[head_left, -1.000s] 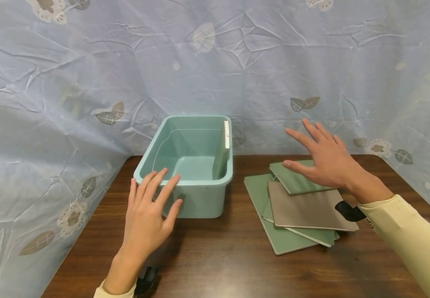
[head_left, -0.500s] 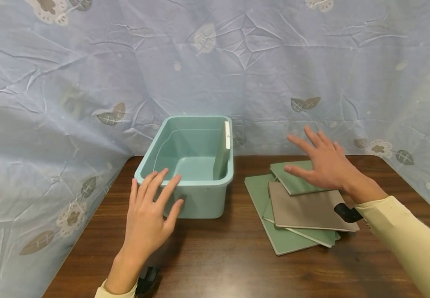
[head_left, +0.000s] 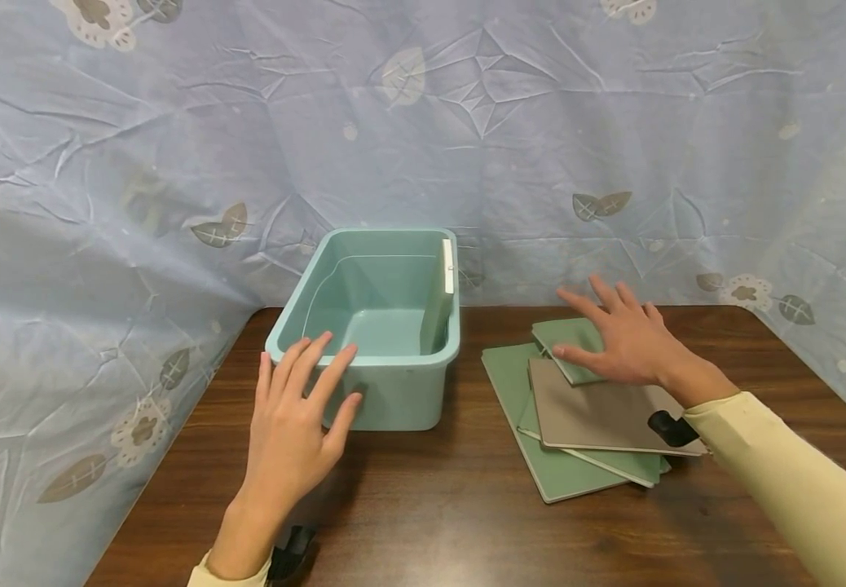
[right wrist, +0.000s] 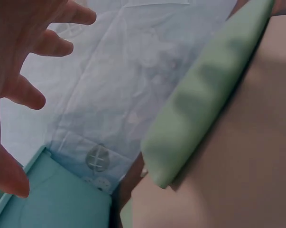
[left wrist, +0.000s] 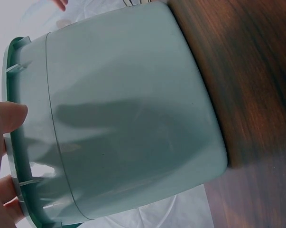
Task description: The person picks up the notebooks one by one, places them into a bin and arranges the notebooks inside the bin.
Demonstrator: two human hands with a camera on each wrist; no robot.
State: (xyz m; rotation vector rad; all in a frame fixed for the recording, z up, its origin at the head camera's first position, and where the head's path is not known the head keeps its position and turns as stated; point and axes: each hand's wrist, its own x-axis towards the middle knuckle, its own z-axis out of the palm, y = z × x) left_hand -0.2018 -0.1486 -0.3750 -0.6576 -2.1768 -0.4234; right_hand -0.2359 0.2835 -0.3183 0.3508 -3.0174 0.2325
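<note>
At its three o'clock side, the bin (head_left: 394, 399) seemingly keeps one book (head_left: 435, 310) standing, both hands (head_left: 291, 432) splayed and ungripping, the right hand (head_left: 624, 346) above stacked notebooks (head_left: 606, 412).

Draped nook, floral cloth (head_left: 408, 155) on 3 sides, tabletop (head_left: 438, 505)

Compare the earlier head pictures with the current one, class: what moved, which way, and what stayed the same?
The right grip has moved lower and slightly left in the head view, hiding more of the top green notebook. Nothing was taken hold of or let go. The left grip, teal bin, upright book inside it and notebook pile stayed visibly as they were.
</note>
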